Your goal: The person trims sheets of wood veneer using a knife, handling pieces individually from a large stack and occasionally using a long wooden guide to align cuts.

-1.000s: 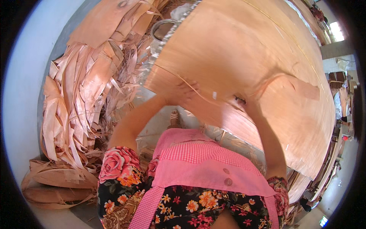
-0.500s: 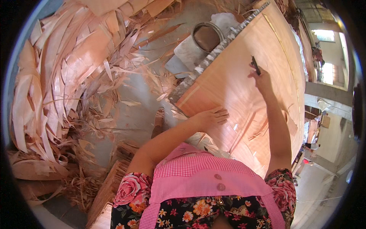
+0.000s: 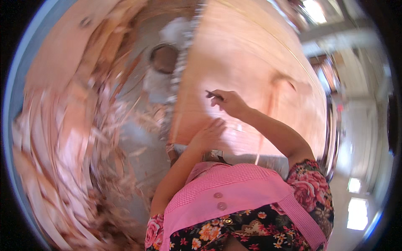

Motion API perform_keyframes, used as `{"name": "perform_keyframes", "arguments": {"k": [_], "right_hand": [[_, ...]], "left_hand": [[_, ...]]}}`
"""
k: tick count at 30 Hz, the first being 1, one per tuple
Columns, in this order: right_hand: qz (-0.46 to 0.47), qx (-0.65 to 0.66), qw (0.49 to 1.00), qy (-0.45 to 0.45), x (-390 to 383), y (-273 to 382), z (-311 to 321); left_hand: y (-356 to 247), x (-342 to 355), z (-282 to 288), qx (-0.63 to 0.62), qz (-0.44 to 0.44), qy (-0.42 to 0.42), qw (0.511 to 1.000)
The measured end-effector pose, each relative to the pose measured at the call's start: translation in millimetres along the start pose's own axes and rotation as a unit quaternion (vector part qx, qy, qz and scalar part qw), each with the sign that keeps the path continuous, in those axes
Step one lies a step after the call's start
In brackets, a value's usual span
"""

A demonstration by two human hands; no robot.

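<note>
Nearest, the person's pink checked apron (image 3: pixel 234 194) fronts a flowered garment, the body standing close to the near edge of a broad wood sheet (image 3: pixel 251 58), presumably so that both arms can reach over it; the left hand (image 3: pixel 211 133) lies palm down near the sheet's near left corner, fingers stretched out and gripping nothing, an attitude that would steady the thin surface; just beyond it, the right hand (image 3: pixel 227 103) is curled around a slender dark tool (image 3: pixel 214 96) whose tip points left, the fingers bunched close to the tool, probably for finer control; blur hides whether that tip touches the wood; the sheet itself spreads out from the person's front toward the far right, lying flat, its breadth likely the reason it needs such wide support, though what carries it cannot be told; a ragged grey-white edge (image 3: pixel 187 54) runs along its left side; just beside that stands a round container (image 3: pixel 164 59), brown inside, perhaps kept there to be within reach; further left, peeled wood strips (image 3: pixel 58 138) lie heaped, apart from the sheet; bright windows (image 3: pixel 357 214) show far off at right.
</note>
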State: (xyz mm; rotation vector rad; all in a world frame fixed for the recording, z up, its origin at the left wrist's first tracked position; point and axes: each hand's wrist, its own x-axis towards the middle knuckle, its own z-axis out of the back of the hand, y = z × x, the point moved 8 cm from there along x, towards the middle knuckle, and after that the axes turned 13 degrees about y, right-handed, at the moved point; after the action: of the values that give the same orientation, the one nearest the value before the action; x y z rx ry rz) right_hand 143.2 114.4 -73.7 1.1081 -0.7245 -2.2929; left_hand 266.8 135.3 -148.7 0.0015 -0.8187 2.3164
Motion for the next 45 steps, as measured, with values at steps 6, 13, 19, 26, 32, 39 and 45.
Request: {"name": "perform_keyframes", "arguments": {"k": [6,13,19,26,32,39,45], "right_hand": [[-0.156,0.130,0.953,-0.227,-157,-113,22],[-0.201,0.330,0.882,-0.270,-211,-227,-72],[-0.215,0.227,0.895,-0.318,-200,-230,-58],[-0.240,0.206,0.908,-0.275,-189,-186,-42],[-0.126,0.154,0.919,-0.340,-151,-153,-7],[-0.129,-0.062,0.884,-0.446,-126,-70,32],[-0.045,0.081,0.936,-0.338,22,-16,89]], "left_hand": [[2,14,-9,0.064,0.032,0.125,0.990],[-3,19,-17,0.122,0.040,0.139,0.982],[-5,23,-29,0.122,0.037,0.146,0.981],[1,18,-22,0.108,0.063,0.189,0.974],[-10,24,-7,0.043,0.054,0.143,0.987],[9,13,72,0.079,-0.118,0.157,0.977],[15,12,91,0.063,-0.187,0.076,0.977]]}}
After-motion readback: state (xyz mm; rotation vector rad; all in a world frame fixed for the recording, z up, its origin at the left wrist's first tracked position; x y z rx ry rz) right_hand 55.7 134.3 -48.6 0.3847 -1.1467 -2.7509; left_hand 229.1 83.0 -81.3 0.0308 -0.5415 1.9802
